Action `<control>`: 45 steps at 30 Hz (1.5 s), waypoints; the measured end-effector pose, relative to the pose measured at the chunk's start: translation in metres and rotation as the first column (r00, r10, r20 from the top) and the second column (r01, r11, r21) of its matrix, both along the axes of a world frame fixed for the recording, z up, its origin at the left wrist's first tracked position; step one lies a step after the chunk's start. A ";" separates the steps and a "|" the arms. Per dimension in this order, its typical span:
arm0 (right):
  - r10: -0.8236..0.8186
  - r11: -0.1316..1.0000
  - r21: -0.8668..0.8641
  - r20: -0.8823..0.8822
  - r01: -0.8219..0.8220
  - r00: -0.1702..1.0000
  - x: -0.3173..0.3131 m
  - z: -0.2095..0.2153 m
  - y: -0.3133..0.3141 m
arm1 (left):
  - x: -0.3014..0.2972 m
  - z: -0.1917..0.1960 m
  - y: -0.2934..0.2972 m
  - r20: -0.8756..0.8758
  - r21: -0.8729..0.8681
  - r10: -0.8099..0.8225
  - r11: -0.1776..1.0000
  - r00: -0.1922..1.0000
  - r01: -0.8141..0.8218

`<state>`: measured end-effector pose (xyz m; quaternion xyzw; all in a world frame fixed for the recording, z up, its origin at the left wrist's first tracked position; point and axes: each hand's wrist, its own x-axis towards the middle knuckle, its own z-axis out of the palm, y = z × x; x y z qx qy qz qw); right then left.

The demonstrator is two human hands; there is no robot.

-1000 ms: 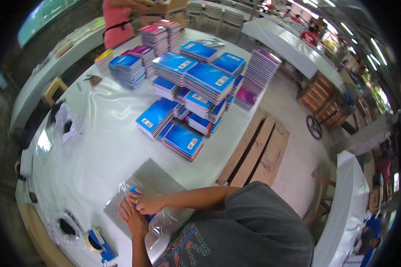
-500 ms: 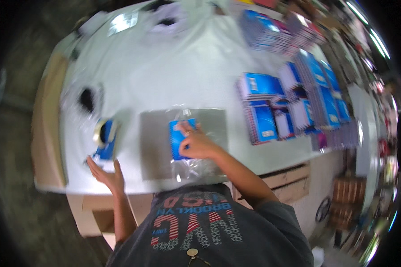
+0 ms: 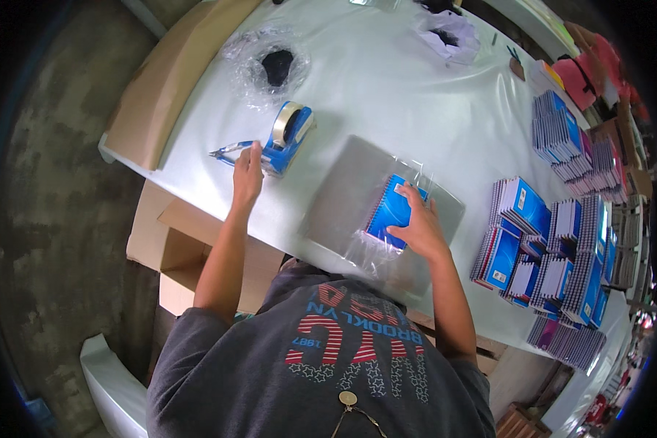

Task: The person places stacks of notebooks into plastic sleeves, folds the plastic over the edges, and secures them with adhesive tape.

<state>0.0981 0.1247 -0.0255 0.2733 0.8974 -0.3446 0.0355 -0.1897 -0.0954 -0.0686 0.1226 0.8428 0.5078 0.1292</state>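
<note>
My right hand rests on a small blue spiral notebook, thumb and fingers spread over its cover. Clear plastic wrap surrounds the notebook and sticks out beyond both ends. Beneath them lies a flat grey board. My left hand is at the near end of a blue tape dispenser that carries a roll of tape. Its fingers are pressed together there; whatever they pinch is too small to make out. A pointed blue-and-silver tool lies beside these fingers.
Stacks of blue spiral notebooks stand on the right of the white-covered table, with more stacks farther back. Crumpled clear plastic lies at the far left, near a brown cardboard piece. An open carton stands below the front edge.
The view has turned, shifting the table scene. My left hand has reached the tape dispenser, its spread fingers coming together. My right hand stays on the notebook, its fingers now wider apart.
</note>
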 end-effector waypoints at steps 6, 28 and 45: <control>-0.022 1.000 0.004 0.050 0.022 0.998 -0.004 0.005 -0.001 | -0.031 0.035 0.007 0.487 -0.243 -0.126 0.931 0.864 0.272; -0.079 0.996 0.046 -0.047 0.082 0.996 0.000 0.004 0.001 | 0.111 0.080 0.122 0.319 -0.060 -0.753 0.590 0.576 0.805; -0.506 0.848 -0.288 -0.182 0.446 0.843 0.030 -0.091 -0.015 | 0.149 -0.005 0.121 0.116 -0.209 -0.845 0.492 0.521 0.845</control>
